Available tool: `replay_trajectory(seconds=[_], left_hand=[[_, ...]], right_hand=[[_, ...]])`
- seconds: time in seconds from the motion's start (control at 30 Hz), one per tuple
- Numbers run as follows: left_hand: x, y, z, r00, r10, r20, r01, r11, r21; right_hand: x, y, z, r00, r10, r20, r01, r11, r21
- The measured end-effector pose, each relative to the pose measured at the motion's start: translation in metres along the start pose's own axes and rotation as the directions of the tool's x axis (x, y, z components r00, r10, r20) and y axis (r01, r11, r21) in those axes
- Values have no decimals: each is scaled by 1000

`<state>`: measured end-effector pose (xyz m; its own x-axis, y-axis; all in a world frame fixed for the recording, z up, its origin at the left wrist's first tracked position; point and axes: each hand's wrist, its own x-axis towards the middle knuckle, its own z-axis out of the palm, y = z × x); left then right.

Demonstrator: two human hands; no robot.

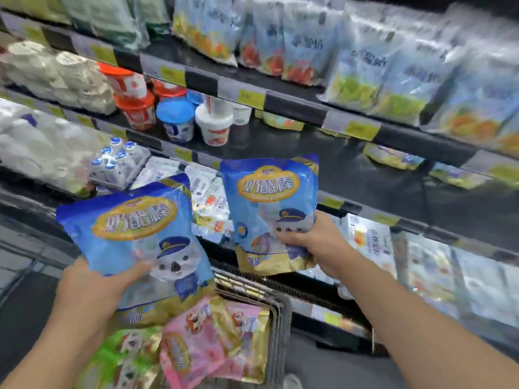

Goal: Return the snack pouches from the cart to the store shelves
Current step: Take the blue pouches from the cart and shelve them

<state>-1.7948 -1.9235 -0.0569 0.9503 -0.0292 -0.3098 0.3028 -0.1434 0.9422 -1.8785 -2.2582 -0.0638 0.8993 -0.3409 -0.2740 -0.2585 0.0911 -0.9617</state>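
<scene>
My left hand (90, 287) grips a blue snack pouch (134, 237) with a gold label and a cartoon dog in a cap, held upright above the cart. My right hand (317, 242) holds a second, matching blue pouch (269, 209) by its lower right corner, raised in front of the dark middle shelf (365, 175). Below them the wire cart (275, 318) holds a pink pouch (213, 341) and a green pouch (123, 357).
Refrigerated shelves fill the view. The top shelf carries several pale blue pouches (393, 66). Yogurt tubs (177, 119) stand at the middle left. A few flat yellow-blue packs (393, 157) lie on the middle shelf's right side. Lit packs (421, 265) line the lower shelf.
</scene>
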Motion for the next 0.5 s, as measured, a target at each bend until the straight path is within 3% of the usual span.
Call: replay_trajectory(seconds=[0.2, 0.5], left_hand=[[28, 4, 70, 974, 96, 204, -96, 995, -8], [42, 6, 154, 905, 200, 377, -210, 978, -13]], right_hand=[[8, 34, -56, 983, 69, -172, -54, 995, 88], [63, 14, -133, 917, -55, -395, 129, 978, 164]])
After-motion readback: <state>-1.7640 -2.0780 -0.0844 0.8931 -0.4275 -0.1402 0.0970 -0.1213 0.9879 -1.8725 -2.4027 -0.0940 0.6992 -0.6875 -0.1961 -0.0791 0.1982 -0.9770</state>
